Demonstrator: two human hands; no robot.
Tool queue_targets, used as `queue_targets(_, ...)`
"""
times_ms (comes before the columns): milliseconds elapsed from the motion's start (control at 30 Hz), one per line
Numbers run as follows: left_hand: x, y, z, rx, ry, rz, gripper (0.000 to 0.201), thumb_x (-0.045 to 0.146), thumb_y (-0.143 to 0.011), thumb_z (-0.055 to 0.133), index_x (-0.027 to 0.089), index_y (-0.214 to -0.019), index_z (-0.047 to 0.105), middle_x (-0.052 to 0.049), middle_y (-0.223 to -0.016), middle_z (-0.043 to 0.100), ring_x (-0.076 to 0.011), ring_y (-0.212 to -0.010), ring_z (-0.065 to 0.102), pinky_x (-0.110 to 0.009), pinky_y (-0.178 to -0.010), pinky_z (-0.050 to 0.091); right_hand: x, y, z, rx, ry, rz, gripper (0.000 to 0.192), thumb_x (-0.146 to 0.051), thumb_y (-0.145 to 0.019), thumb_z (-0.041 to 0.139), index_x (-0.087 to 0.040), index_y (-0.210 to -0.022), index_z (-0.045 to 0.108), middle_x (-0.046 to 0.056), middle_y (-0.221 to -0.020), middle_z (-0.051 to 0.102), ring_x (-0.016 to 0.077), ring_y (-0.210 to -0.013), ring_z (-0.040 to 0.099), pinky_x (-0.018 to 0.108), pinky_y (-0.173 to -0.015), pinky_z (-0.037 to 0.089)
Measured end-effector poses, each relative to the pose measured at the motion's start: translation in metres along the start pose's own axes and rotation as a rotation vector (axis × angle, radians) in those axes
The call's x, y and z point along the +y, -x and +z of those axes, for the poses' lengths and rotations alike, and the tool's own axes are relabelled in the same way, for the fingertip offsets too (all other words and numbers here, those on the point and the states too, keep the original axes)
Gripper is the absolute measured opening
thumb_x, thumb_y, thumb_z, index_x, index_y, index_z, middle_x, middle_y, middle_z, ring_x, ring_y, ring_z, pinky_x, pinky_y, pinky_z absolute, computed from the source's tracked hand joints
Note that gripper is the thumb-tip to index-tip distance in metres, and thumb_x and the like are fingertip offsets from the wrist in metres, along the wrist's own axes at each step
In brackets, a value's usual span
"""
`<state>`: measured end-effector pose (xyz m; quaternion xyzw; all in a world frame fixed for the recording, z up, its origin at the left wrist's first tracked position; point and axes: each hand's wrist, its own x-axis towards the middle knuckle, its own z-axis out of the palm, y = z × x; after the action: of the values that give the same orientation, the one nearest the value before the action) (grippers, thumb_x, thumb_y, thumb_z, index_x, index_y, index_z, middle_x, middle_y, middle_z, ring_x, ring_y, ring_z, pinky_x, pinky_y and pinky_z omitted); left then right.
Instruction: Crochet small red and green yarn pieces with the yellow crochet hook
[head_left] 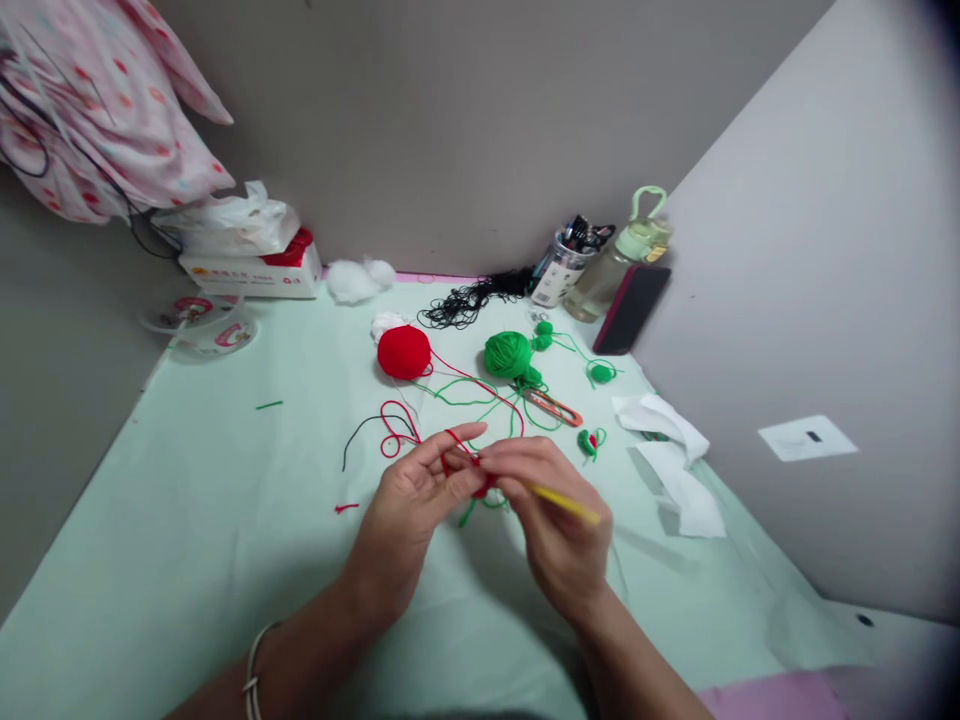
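L hand (401, 510), fingers nearly closed, pinches small red yarn piece (485, 484) (red strand (459, 443) over one finger); R hand (564, 525), fingers closed, grips slim yellow tool (566, 503), tip hidden. Beyond, on pale-green surface (225, 480): round red yarn ball (404, 353), round green yarn ball (507, 354) to its R.

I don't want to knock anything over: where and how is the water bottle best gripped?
Probably by the loop handle atop the water bottle, from above: the loop stands up clear, while the bottle's body sits between the cup at left and the phone overlapping its right side in this view.
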<state>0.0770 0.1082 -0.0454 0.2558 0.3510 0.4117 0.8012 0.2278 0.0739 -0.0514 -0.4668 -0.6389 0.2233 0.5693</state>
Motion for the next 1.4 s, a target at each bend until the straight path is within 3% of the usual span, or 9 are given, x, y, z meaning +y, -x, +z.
queue_targets(67, 0.0, 0.0, 0.0, -0.01, 0.085, -0.064, 0.042, 0.028, -0.077, 0.094, 0.025, -0.117, 0.082, 0.001, -0.085, 0.072, -0.0119, -0.083, 0.067, -0.024, -0.087, 0.053, 0.0, 0.004, 0.001, -0.03, 0.186, -0.147, 0.039, -0.008, -0.096, 0.067, -0.033, -0.125, 0.078, 0.008, -0.114, 0.079, 0.0226, -0.099, 0.075, 0.036, -0.081, 0.063)
queue_targets(133, 0.0, -0.001, -0.001, -0.049, 0.144, -0.131, 0.039, 0.029, -0.077, 0.094, 0.021, -0.113, 0.083, -0.001, -0.087, 0.073, -0.0107, -0.08, 0.066, -0.022, -0.083, 0.054, 0.0, 0.006, 0.001, -0.015, 0.245, -0.175, 0.043, -0.007, -0.094, 0.068, -0.033, -0.127, 0.077, 0.008, -0.115, 0.079, 0.0222, -0.097, 0.075, 0.036, -0.08, 0.063)
queue_targets(333, 0.008, -0.005, -0.008, 0.006, 0.196, -0.16, 0.025, 0.02, -0.071, 0.096, 0.017, -0.095, 0.087, 0.0, -0.082, 0.071, -0.0078, -0.072, 0.064, -0.018, -0.074, 0.054, 0.0, -0.007, -0.008, 0.169, -0.22, 0.139, 0.021, -0.02, -0.102, 0.062, -0.028, -0.104, 0.082, 0.002, -0.086, 0.073, 0.0148, -0.071, 0.069, 0.029, -0.064, 0.058)
queue_targets(467, 0.007, -0.003, -0.006, 0.02, 0.103, -0.108, 0.023, 0.023, -0.076, 0.092, 0.02, -0.099, 0.086, 0.001, -0.083, 0.07, -0.0084, -0.075, 0.063, -0.019, -0.077, 0.052, 0.004, -0.012, -0.006, 0.116, -0.508, 0.319, 0.017, -0.034, -0.1, 0.068, -0.025, -0.094, 0.082, 0.002, -0.082, 0.07, 0.0133, -0.061, 0.064, 0.026, -0.052, 0.054)
queue_targets(700, -0.002, 0.002, 0.002, 0.021, -0.027, 0.009, 0.055, 0.024, -0.082, 0.087, 0.023, -0.135, 0.071, 0.0, -0.089, 0.073, -0.0162, -0.093, 0.067, -0.029, -0.092, 0.051, -0.002, -0.009, 0.005, 0.012, -0.107, 0.153, 0.019, -0.018, -0.094, 0.072, -0.03, -0.102, 0.084, 0.005, -0.09, 0.079, 0.0215, -0.09, 0.07, 0.036, -0.077, 0.061)
queue_targets(833, 0.003, -0.001, -0.002, -0.003, -0.067, -0.009, 0.059, 0.026, -0.079, 0.09, 0.023, -0.135, 0.071, 0.0, -0.089, 0.073, -0.0177, -0.092, 0.067, -0.03, -0.092, 0.05, -0.001, -0.009, 0.001, 0.006, -0.125, 0.198, 0.014, -0.016, -0.088, 0.079, -0.028, -0.093, 0.085, 0.005, -0.089, 0.079, 0.021, -0.086, 0.072, 0.034, -0.074, 0.061)
queue_targets(1033, 0.015, -0.002, -0.008, -0.087, -0.161, -0.015, 0.037, 0.037, -0.09, 0.08, 0.023, -0.124, 0.079, -0.004, -0.09, 0.077, -0.0204, -0.088, 0.069, -0.036, -0.091, 0.051, 0.008, -0.011, -0.007, 0.096, -0.297, 0.359, 0.005, -0.023, -0.086, 0.084, -0.027, -0.089, 0.083, 0.001, -0.081, 0.075, 0.0156, -0.073, 0.068, 0.026, -0.063, 0.056)
queue_targets(1300, 0.012, -0.007, -0.011, -0.08, -0.157, -0.02, 0.038, 0.027, -0.082, 0.087, 0.027, -0.12, 0.081, -0.001, -0.086, 0.07, -0.0168, -0.085, 0.064, -0.03, -0.083, 0.049, 0.006, -0.012, -0.003, 0.038, -0.393, 0.394, 0.007, -0.02, -0.085, 0.083, -0.026, -0.087, 0.082, 0.001, -0.084, 0.075, 0.0153, -0.075, 0.07, 0.026, -0.065, 0.058)
queue_targets(1400, 0.016, -0.006, -0.011, -0.104, -0.15, -0.039, 0.033, 0.026, -0.085, 0.082, 0.025, -0.118, 0.082, 0.0, -0.082, 0.068, -0.0167, -0.081, 0.064, -0.031, -0.084, 0.049, 0.01, -0.013, -0.004, 0.095, -0.447, 0.472, 0.007, -0.022, -0.081, 0.086, -0.025, -0.084, 0.081, 0.0, -0.081, 0.074, 0.0133, -0.071, 0.067, 0.023, -0.063, 0.056)
